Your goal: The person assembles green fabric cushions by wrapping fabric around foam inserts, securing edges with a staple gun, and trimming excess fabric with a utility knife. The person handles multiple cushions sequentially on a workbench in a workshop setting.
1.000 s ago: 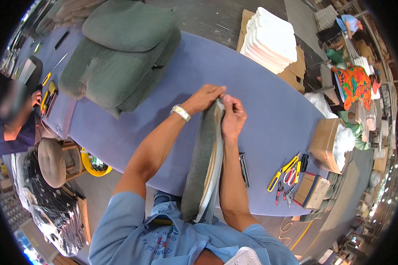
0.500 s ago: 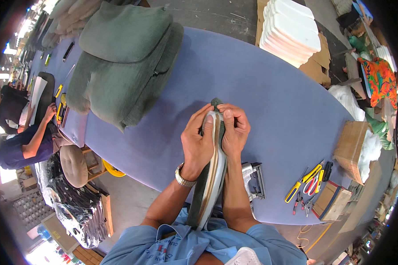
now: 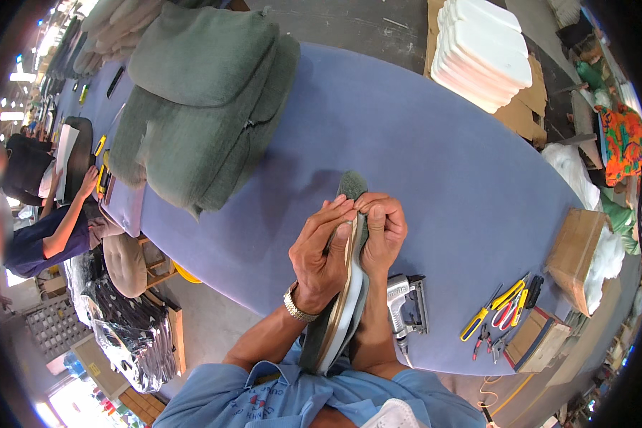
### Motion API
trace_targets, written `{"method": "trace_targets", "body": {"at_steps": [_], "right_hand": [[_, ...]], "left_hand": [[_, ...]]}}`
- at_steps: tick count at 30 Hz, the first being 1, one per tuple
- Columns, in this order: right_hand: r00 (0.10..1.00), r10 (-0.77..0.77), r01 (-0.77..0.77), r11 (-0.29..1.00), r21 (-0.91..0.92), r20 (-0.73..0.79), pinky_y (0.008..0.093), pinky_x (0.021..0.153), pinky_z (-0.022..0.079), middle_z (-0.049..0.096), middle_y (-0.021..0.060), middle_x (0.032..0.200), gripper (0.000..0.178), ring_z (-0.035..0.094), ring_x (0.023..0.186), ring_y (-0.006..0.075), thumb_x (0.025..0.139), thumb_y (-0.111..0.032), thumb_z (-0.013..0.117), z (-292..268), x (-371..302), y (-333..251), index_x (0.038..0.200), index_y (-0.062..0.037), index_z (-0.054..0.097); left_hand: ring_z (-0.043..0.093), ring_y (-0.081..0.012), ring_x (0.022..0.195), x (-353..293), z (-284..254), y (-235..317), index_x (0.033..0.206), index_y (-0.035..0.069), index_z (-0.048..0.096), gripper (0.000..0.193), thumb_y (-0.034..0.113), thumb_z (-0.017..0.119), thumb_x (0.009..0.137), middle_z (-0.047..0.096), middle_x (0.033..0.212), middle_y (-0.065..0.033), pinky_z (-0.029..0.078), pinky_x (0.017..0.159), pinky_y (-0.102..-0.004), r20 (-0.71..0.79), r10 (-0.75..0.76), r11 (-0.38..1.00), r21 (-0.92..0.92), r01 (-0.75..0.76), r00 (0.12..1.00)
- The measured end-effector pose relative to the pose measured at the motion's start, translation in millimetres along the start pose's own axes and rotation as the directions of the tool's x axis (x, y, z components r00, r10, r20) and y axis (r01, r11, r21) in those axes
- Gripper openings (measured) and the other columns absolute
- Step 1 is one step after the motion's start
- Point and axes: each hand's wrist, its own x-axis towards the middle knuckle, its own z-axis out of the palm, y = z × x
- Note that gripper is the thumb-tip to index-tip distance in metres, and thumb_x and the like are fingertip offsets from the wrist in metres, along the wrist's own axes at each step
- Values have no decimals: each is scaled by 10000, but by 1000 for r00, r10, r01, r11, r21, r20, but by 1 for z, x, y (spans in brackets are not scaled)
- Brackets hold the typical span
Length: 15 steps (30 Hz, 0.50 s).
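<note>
Between my hands stands a padded seat panel (image 3: 347,314) on edge, its far end pointing away from me. Its layers show along the rim: dark green fabric, tan board and pale foam. My left hand (image 3: 319,250) is closed on the left side near the far end, thumb against the rim. On the opposite side my right hand (image 3: 382,239) pinches the green fabric, fingertips close to those of the left. A rounded piece of green fabric (image 3: 352,185) sticks out beyond the fingers. Beside my right forearm lies a silver staple gun (image 3: 399,305) on the table.
Green upholstered cushions (image 3: 200,64) are piled at the far left of the blue-topped table (image 3: 435,164). Pliers, cutters and yellow-handled tools (image 3: 506,303) lie at right, near a cardboard box (image 3: 576,250). White foam pads (image 3: 481,53) are stacked beyond. A co-worker (image 3: 46,235) works at left.
My hands have shifted slightly nearer to me along the panel. More of the green fabric end now shows beyond my fingertips, and the staple gun is more exposed.
</note>
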Motion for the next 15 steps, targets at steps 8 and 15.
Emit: {"method": "trace_targets", "body": {"at_steps": [8, 15], "right_hand": [[999, 15, -16, 1000, 13, 52, 277, 796, 477, 645, 111, 957, 230, 561, 831, 117, 1060, -194, 607, -8, -10, -8, 900, -37, 553], [999, -17, 20, 998, -59, 46, 280, 791, 475, 650, 117, 963, 237, 557, 826, 119, 1051, -213, 625, -16, -16, -12, 907, -40, 550]], "left_hand": [[684, -352, 1195, -11, -15, 2, 1070, -52, 750, 182, 48, 635, 971, 737, 1164, -210, 490, 1091, -495, 132, 27, 999, -50, -20, 991], [647, -340, 1254, -11, -20, 2, 1089, -46, 753, 247, 124, 584, 1027, 720, 1219, -203, 443, 1134, -500, 238, 57, 998, -54, -45, 970]]}}
